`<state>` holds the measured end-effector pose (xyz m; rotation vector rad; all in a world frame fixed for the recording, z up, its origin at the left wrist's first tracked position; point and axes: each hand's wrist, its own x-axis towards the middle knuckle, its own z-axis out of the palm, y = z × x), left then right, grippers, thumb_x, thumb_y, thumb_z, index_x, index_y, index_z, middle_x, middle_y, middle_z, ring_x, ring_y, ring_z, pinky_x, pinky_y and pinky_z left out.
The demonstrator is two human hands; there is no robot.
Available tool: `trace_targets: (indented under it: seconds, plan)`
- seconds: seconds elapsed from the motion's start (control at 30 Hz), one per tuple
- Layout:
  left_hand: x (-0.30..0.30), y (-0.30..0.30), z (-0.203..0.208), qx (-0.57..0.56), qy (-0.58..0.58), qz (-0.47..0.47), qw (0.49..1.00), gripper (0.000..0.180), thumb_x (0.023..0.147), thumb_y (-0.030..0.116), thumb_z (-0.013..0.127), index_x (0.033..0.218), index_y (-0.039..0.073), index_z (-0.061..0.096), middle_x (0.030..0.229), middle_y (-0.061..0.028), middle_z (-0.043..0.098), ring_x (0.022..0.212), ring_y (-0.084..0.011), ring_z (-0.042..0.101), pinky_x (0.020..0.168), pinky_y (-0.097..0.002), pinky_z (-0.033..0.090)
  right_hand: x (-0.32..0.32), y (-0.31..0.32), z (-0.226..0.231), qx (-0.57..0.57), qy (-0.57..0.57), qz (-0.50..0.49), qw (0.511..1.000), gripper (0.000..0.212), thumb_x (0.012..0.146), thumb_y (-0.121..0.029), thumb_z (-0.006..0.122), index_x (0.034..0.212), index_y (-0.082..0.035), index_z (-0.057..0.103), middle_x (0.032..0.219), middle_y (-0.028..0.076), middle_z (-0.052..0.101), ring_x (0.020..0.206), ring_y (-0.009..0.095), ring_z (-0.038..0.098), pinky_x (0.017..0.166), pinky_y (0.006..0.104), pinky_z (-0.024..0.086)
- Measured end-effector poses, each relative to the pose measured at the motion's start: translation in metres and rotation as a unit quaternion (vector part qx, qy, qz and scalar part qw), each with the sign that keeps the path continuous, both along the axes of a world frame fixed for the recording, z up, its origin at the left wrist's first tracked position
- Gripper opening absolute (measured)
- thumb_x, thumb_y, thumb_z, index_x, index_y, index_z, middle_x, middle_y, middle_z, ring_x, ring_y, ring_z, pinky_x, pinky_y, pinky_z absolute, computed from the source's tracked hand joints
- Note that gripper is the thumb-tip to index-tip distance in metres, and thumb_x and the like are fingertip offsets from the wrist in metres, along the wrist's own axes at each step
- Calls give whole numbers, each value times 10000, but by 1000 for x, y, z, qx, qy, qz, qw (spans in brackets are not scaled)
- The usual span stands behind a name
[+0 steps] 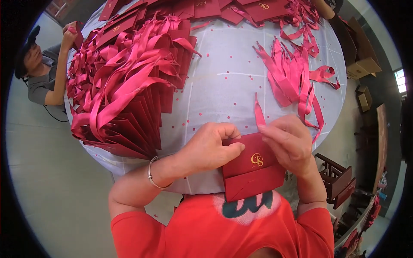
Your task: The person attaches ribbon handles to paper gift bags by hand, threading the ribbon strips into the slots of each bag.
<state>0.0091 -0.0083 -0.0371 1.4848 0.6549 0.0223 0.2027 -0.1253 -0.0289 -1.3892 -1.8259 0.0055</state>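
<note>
A dark red paper gift bag [251, 182] with a gold emblem lies flat at the table's near edge, its folded bottom toward me. My left hand [211, 148] is closed at the bag's upper left corner, thumb on the front and fingers curled at the top edge. Between the thumb and fingers of my right hand [290, 139] is a pink ribbon [259, 112], one end pointing up and away from me. The ribbon's lower part is hidden behind the fingers and the bag's top edge.
Left of me stands a dense row of red bags with ribbon handles [129, 103]. Loose pink ribbons [284, 77] lie at the right. Small red paper dots dot the white tablecloth [215, 94]. Another person [47, 69] works at the far left. A wooden stool [337, 178] stands at right.
</note>
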Motion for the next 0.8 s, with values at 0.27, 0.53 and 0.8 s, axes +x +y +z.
trace_targets:
  seconds: [0.27, 0.53, 0.8]
  plan:
    - [-5, 4, -6, -50, -18, -40, 998, 189, 827, -43, 638, 1006, 7, 603, 883, 29, 598, 789, -21, 535, 655, -195, 448, -20, -10, 2, -86, 144, -4, 986, 314, 682, 49, 745, 975, -50, 693, 770, 75, 645, 643, 224, 614, 573, 335, 469]
    - [-6, -1, -13, -40, -69, -3, 997, 182, 771, 15, 617, 947, -30, 636, 796, -30, 655, 749, -57, 554, 648, -252, 475, -27, -3, -2, -32, 49, 42, 997, 235, 658, 3, 770, 868, -42, 674, 757, 67, 641, 649, 231, 634, 573, 324, 492]
    - [-3, 4, -7, -26, -61, -4, 998, 192, 775, 23, 626, 960, -28, 640, 793, -43, 663, 757, -68, 569, 658, -268, 487, -29, 2, -1, -3, -57, 3, 998, 225, 651, -23, 766, 841, -59, 652, 741, 52, 603, 639, 214, 612, 557, 332, 484]
